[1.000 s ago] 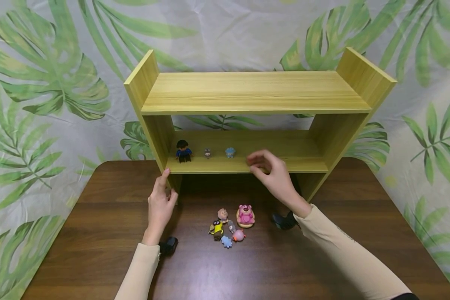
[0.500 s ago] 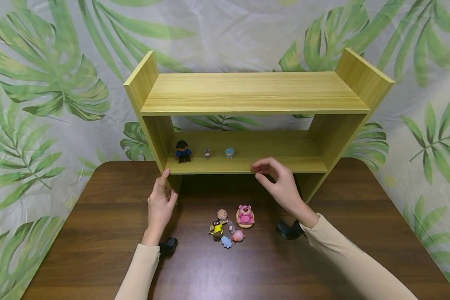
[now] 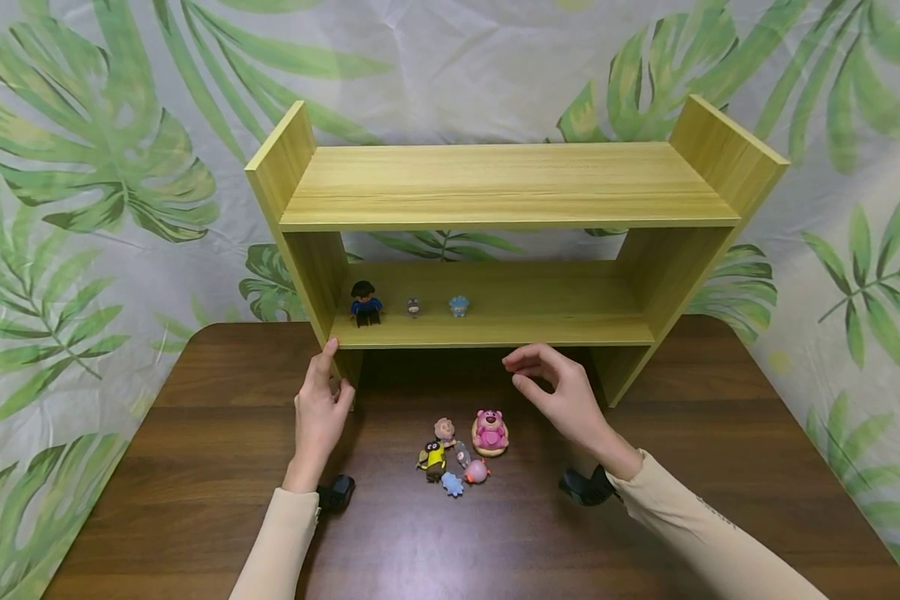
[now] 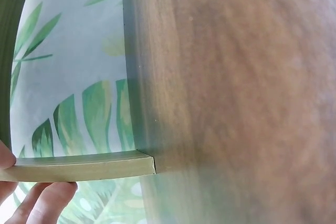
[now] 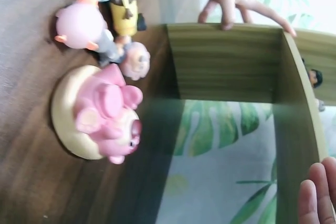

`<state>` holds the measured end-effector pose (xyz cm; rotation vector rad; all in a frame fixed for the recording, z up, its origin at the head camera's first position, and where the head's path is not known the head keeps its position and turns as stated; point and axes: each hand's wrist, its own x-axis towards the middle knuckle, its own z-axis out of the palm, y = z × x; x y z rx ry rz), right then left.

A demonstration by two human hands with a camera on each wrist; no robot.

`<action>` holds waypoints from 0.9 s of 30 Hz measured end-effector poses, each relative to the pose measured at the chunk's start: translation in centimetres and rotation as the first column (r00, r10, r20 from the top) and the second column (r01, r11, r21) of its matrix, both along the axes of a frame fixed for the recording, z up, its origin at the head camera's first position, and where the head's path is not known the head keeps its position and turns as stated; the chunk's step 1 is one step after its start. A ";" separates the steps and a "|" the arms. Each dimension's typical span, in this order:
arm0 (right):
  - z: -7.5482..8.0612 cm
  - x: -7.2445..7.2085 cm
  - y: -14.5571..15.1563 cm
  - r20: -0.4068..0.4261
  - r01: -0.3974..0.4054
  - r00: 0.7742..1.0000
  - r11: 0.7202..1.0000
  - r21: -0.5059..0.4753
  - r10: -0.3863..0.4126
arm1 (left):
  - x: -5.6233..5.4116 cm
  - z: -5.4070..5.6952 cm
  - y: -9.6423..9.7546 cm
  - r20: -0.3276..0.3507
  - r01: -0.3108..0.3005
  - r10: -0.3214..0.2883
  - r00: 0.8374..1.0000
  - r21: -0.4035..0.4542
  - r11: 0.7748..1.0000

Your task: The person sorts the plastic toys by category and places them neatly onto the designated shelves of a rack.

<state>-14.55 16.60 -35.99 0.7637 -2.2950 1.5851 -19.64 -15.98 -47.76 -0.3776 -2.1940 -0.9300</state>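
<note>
My left hand grips the front edge of the left side panel of a wooden shelf unit. In the left wrist view, fingers show on both sides of that panel. Just in front of the middle shelf's edge hovers my right hand, fingers loosely bent and holding nothing. On the middle shelf stand a toy figure with black hair and blue top, a tiny grey figurine and a light-blue figurine. A pink bear figurine lies on the table below my right hand.
Beside the bear are a yellow-and-brown figurine, a peach-coloured one, a grey one, a pink round one and a light-blue piece. They lie on the brown table. A leaf-print cloth hangs behind.
My right hand has drawn back from above the middle shelf, moving down and slightly right to below its front edge. The left hand and the figurines stay where they were.
</note>
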 end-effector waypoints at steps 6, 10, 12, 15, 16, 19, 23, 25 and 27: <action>-1.8 0.1 0.2 0.045 -0.004 0.999 0.999 0.040 0.002 | 0.0 0.0 0.0 -0.009 0.000 0.000 1.000 -0.003 1.000; -4.7 -0.6 0.8 0.057 -0.010 0.998 0.999 0.049 0.007 | 0.0 0.0 0.0 -0.009 0.000 0.000 1.000 0.001 1.000; -6.1 -0.9 1.1 0.070 -0.017 0.997 0.999 0.041 0.014 | 0.0 0.1 0.1 -0.004 -0.001 0.001 1.000 0.002 1.000; -7.0 -0.9 1.2 0.097 -0.023 0.995 0.998 0.050 0.019 | 0.1 0.1 0.1 -0.002 0.000 0.000 1.000 0.004 1.000; -7.3 -0.9 1.2 0.107 -0.023 0.994 0.998 0.058 0.017 | 0.1 0.1 0.1 0.001 -0.001 0.001 1.000 0.005 1.000; -8.0 -0.8 1.3 0.134 -0.019 0.991 0.996 0.091 0.007 | 0.1 0.1 0.1 -0.001 0.000 0.000 1.000 0.007 1.000; -8.8 -0.8 1.3 0.145 -0.017 0.989 0.991 0.134 -0.002 | 0.1 0.1 0.1 -0.002 0.001 -0.001 1.000 0.009 1.000; -9.3 -0.8 1.3 0.145 -0.023 0.989 0.988 0.153 0.001 | 0.1 0.1 0.1 -0.004 0.002 -0.002 1.000 0.010 1.000; -9.8 -0.8 1.4 0.143 -0.028 0.990 0.984 0.175 0.003 | 0.0 0.1 0.1 -0.002 0.000 0.000 1.000 0.009 1.000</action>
